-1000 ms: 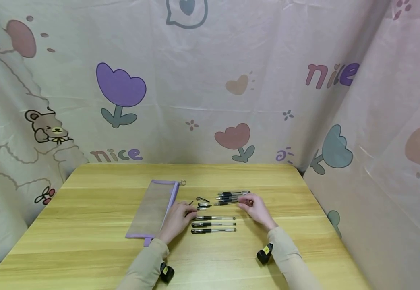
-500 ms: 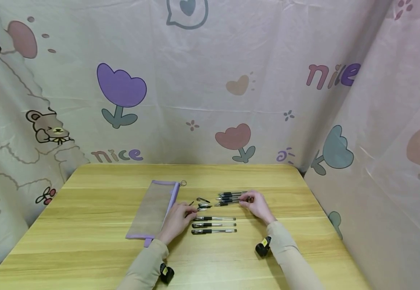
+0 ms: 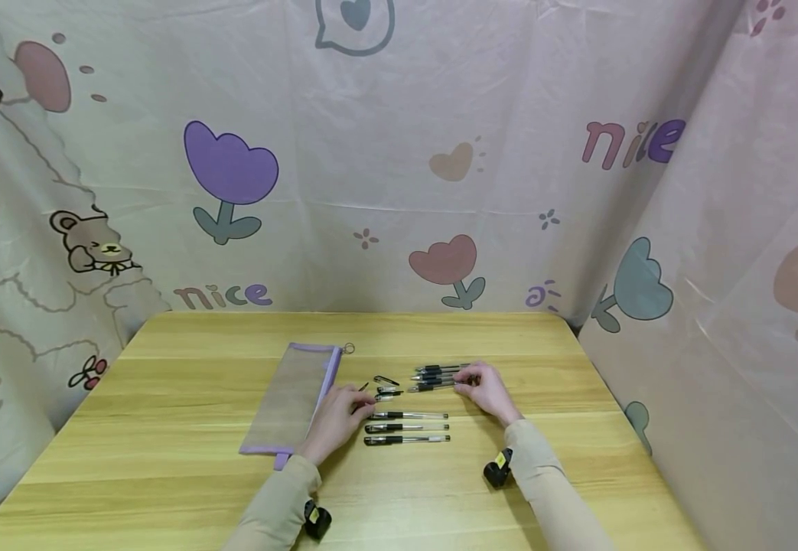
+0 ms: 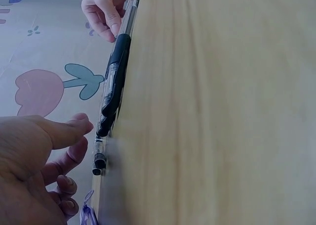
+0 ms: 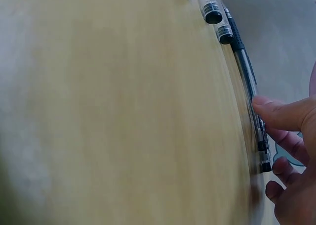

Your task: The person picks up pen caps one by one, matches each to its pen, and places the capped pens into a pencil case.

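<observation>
In the head view, my left hand (image 3: pixel 335 422) rests beside a few black pen caps (image 3: pixel 386 390), its fingers loosely bent. The left wrist view shows its thumb and forefinger apart with nothing between them; a dark tip (image 3: pixel 363 386) pokes out behind the fingers. My right hand (image 3: pixel 486 392) is at the rear ends of several uncapped clear gel pens (image 3: pixel 433 378) with black grips. In the right wrist view, its thumb and forefinger pinch the nearest pen (image 5: pixel 249 81) of that row. Nearer me lie three capped gel pens (image 3: pixel 405 428), side by side.
Left of the pens lies a flat mesh zip pouch (image 3: pixel 288 398) with purple edging, partly behind my left hand. A ring (image 3: pixel 348 348) hangs from its zip. Everything lies on a wooden table (image 3: pixel 164 459), with a printed curtain (image 3: pixel 343 252) behind it and at both sides.
The right hand has shifted very slightly at the pens' rear ends, covering more of them. The left hand, the caps and the pouch stay in place.
</observation>
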`<state>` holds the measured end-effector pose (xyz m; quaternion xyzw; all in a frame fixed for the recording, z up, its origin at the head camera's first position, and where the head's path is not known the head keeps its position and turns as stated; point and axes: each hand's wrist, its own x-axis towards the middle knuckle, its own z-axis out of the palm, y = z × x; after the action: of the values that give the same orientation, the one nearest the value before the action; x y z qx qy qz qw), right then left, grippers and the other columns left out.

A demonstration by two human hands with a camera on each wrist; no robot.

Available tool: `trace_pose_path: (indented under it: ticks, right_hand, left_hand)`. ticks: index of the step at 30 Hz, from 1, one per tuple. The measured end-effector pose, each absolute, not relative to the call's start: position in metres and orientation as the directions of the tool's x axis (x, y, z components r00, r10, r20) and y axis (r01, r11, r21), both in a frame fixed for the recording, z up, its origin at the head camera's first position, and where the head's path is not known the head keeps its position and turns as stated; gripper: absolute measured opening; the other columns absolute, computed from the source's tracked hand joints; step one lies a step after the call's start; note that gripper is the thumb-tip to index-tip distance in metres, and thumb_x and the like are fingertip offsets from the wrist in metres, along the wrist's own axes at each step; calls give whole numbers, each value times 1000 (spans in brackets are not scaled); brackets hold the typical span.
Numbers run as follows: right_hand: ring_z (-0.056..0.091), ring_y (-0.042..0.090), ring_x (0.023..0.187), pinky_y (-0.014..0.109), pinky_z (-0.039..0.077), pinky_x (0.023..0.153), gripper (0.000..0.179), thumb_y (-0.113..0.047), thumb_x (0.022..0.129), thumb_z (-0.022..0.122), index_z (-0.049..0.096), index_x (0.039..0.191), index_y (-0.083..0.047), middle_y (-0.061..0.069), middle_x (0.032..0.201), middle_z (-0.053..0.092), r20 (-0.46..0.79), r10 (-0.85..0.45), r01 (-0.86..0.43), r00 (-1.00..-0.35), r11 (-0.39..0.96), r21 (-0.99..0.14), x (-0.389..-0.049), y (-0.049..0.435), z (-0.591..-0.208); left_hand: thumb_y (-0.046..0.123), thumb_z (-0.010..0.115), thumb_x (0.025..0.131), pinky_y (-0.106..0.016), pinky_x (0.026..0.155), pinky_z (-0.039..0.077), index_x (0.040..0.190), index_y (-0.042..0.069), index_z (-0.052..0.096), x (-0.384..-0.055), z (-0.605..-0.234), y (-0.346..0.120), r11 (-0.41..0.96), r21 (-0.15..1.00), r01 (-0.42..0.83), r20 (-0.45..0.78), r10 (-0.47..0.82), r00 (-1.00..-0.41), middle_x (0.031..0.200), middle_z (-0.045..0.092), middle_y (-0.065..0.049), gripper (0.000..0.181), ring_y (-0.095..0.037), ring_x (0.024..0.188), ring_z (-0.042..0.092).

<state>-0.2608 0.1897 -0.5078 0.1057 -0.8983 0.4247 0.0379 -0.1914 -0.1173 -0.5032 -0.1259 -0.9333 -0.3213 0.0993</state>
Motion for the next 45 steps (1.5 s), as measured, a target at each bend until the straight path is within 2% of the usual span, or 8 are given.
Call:
trace_pose_path:
  ticks: [13, 26, 35, 43, 45]
  right_hand:
    - [63, 30, 105, 52, 46, 100, 12, -1, 82, 78, 79, 91, -8, 10, 104, 71, 178, -165, -243, -970, 659, -712, -261, 188, -510]
    - [60, 25, 96, 49, 45, 96, 9, -2, 81, 79, 79, 86, -10, 6, 95, 68, 198, -179, -266, -964, 698, -665, -261, 188, -512]
    - [59, 27, 101, 52, 44, 100, 9, -2, 83, 77, 78, 87, -9, 7, 98, 68, 185, -159, -243, -970, 696, -676, -258, 187, -511]
    - [59, 36, 113, 59, 37, 112, 9, -1, 84, 76, 77, 89, -8, 13, 106, 71, 187, -170, -253, -967, 666, -702, -249, 190, -511]
    - [60, 35, 111, 57, 41, 108, 9, -2, 84, 76, 78, 90, -8, 13, 109, 72, 184, -166, -248, -969, 657, -712, -247, 190, -511]
  left_hand:
    - [17, 76, 88, -37, 84, 46, 97, 16, 79, -189, -504, -117, 761, 575, 300, 260, 177, -949, 88, 68, 3, 10, -16, 90, 58]
    - [17, 76, 88, -39, 85, 47, 98, 15, 79, -188, -504, -117, 756, 584, 297, 261, 172, -950, 89, 69, 2, 11, -17, 91, 58]
    - [14, 75, 88, -41, 88, 47, 98, 14, 79, -188, -504, -117, 750, 593, 294, 261, 166, -951, 93, 71, 0, 10, -19, 93, 59]
    - [14, 74, 90, -42, 89, 48, 97, 15, 80, -191, -505, -116, 748, 595, 295, 265, 164, -950, 92, 71, 0, 10, -20, 94, 60]
    - [14, 74, 90, -42, 89, 47, 98, 15, 80, -191, -505, -116, 746, 597, 294, 265, 162, -951, 92, 70, 1, 10, -20, 93, 60]
